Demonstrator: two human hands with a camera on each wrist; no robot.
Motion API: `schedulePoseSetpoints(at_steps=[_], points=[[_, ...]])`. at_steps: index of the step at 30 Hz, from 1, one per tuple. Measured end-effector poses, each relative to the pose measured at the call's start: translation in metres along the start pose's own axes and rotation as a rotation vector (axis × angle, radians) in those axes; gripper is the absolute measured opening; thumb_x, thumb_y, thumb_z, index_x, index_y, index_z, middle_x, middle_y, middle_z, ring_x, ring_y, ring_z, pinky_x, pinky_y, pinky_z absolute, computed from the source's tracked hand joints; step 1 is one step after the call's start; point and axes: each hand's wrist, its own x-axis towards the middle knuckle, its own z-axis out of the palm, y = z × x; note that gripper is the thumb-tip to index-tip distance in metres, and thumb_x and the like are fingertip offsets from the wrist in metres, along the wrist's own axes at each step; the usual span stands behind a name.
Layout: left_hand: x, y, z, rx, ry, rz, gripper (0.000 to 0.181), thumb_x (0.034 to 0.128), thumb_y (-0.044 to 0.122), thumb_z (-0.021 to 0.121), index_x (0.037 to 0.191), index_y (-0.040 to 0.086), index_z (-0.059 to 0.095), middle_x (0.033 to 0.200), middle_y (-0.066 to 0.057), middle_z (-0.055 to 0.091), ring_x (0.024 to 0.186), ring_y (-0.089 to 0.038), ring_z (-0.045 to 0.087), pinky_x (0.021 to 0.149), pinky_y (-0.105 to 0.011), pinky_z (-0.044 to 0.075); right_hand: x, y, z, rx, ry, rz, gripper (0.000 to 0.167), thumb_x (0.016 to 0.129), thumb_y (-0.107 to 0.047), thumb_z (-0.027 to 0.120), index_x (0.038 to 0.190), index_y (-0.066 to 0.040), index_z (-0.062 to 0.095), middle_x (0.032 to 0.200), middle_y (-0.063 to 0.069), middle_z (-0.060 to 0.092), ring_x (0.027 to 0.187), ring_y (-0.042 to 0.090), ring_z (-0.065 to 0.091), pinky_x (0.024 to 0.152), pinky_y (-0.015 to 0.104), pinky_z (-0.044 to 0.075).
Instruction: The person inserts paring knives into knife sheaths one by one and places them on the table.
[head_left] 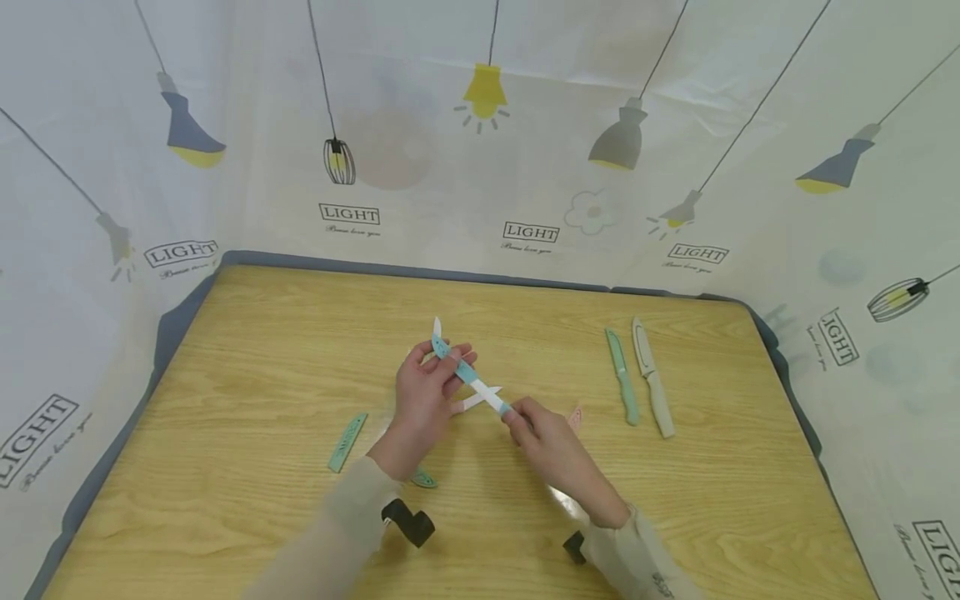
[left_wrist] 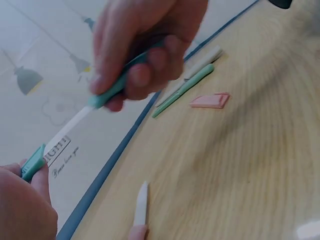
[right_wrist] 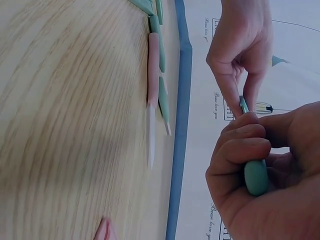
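My left hand (head_left: 423,392) pinches a blue-green blade sheath (left_wrist: 34,162) between thumb and fingers. My right hand (head_left: 551,442) grips the matching handle (right_wrist: 256,177) of a knife with a white blade (head_left: 491,396). The blade runs up to the sheath's mouth; how far it goes in, I cannot tell. Below the hands a pink-handled knife (right_wrist: 152,70) lies on the table, its white blade bare, partly hidden in the head view. Green-handled knives (right_wrist: 164,102) lie close beside it. A white blade tip (head_left: 437,327) shows past my left hand.
To the right lie a green knife (head_left: 622,379) and a cream knife (head_left: 654,379), side by side. A pink sheath (left_wrist: 210,101) is near my right hand. Green sheaths (head_left: 347,442) lie by my left forearm. Printed cloth (head_left: 450,192) surrounds the wooden table (head_left: 735,483).
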Motion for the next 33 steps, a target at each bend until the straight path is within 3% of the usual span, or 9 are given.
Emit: schedulePoseSetpoints(at_steps=[5, 10, 15, 17, 21, 24, 27, 30, 33], points=[[0.006, 0.010, -0.010, -0.073, 0.048, -0.019, 0.029, 0.1063, 0.007, 0.058, 0.133, 0.001, 0.047, 0.127, -0.019, 0.067, 0.113, -0.024, 0.071, 0.107, -0.045, 0.052, -0.005, 0.008, -0.009, -0.034, 0.004, 0.001, 0.027, 0.112, -0.020, 0.049, 0.106, 0.003, 0.062, 0.074, 0.004, 0.055, 0.051, 0.002, 0.034, 0.048, 0.019, 0.032], [0.008, 0.014, -0.014, -0.150, 0.009, -0.037, 0.021, 0.1109, 0.009, 0.046, 0.131, 0.000, 0.045, 0.107, -0.006, 0.060, 0.104, -0.021, 0.065, 0.106, -0.036, 0.053, -0.006, 0.012, -0.016, -0.030, 0.032, 0.032, 0.030, 0.112, -0.023, 0.049, 0.109, 0.003, 0.063, 0.076, 0.006, 0.058, 0.050, 0.003, 0.035, 0.049, 0.021, 0.033], [0.007, 0.015, -0.013, -0.231, -0.063, -0.040, 0.011, 0.1129, 0.016, 0.043, 0.106, 0.010, 0.049, 0.082, 0.003, 0.052, 0.079, -0.013, 0.052, 0.083, -0.026, 0.049, -0.006, 0.011, -0.019, 0.001, 0.028, 0.059, 0.028, 0.112, -0.021, 0.049, 0.110, 0.005, 0.062, 0.076, 0.010, 0.057, 0.048, 0.003, 0.032, 0.043, 0.017, 0.027], [0.006, 0.016, -0.012, -0.240, -0.071, -0.044, 0.013, 0.1135, 0.017, 0.040, 0.107, 0.010, 0.049, 0.080, 0.004, 0.050, 0.075, -0.011, 0.049, 0.075, -0.024, 0.046, -0.006, 0.012, -0.020, 0.006, 0.025, 0.062, 0.028, 0.112, -0.020, 0.049, 0.110, 0.005, 0.061, 0.076, 0.010, 0.057, 0.048, 0.002, 0.032, 0.042, 0.017, 0.026], [0.005, 0.017, -0.010, -0.265, -0.062, -0.072, 0.023, 0.1149, 0.020, 0.033, 0.124, 0.005, 0.048, 0.092, 0.001, 0.057, 0.085, -0.012, 0.055, 0.080, -0.023, 0.049, -0.006, 0.012, -0.020, 0.007, 0.018, 0.057, 0.028, 0.112, -0.020, 0.048, 0.109, 0.005, 0.061, 0.075, 0.010, 0.056, 0.047, 0.002, 0.031, 0.042, 0.017, 0.025], [0.005, 0.017, -0.010, -0.269, -0.075, -0.078, 0.040, 0.1155, 0.023, 0.026, 0.145, -0.002, 0.038, 0.117, -0.008, 0.060, 0.114, -0.022, 0.059, 0.100, -0.029, 0.051, -0.006, 0.012, -0.020, -0.002, 0.019, 0.070, 0.027, 0.112, -0.019, 0.048, 0.109, 0.005, 0.061, 0.074, 0.010, 0.056, 0.047, 0.003, 0.031, 0.042, 0.016, 0.025], [0.005, 0.017, -0.011, -0.252, -0.115, -0.065, 0.050, 0.1156, 0.024, 0.021, 0.157, -0.004, 0.024, 0.144, -0.022, 0.050, 0.140, -0.034, 0.046, 0.117, -0.037, 0.042, -0.006, 0.011, -0.020, -0.006, 0.023, 0.091, 0.026, 0.112, -0.018, 0.048, 0.109, 0.004, 0.062, 0.075, 0.010, 0.057, 0.048, 0.004, 0.032, 0.042, 0.017, 0.026], [0.005, 0.016, -0.012, -0.236, -0.141, -0.047, 0.049, 0.1154, 0.025, 0.020, 0.156, -0.001, 0.025, 0.157, -0.027, 0.038, 0.147, -0.037, 0.039, 0.122, -0.040, 0.036, -0.006, 0.009, -0.021, -0.006, 0.023, 0.097, 0.026, 0.112, -0.018, 0.048, 0.109, 0.003, 0.062, 0.074, 0.010, 0.057, 0.048, 0.006, 0.032, 0.042, 0.017, 0.026], [0.005, 0.014, -0.013, -0.233, -0.137, -0.037, 0.039, 0.1151, 0.027, 0.023, 0.145, 0.004, 0.035, 0.158, -0.027, 0.039, 0.145, -0.036, 0.043, 0.121, -0.041, 0.037, -0.007, 0.008, -0.021, -0.007, 0.018, 0.086, 0.026, 0.112, -0.019, 0.047, 0.108, 0.003, 0.062, 0.075, 0.012, 0.057, 0.048, 0.006, 0.032, 0.042, 0.017, 0.026]])
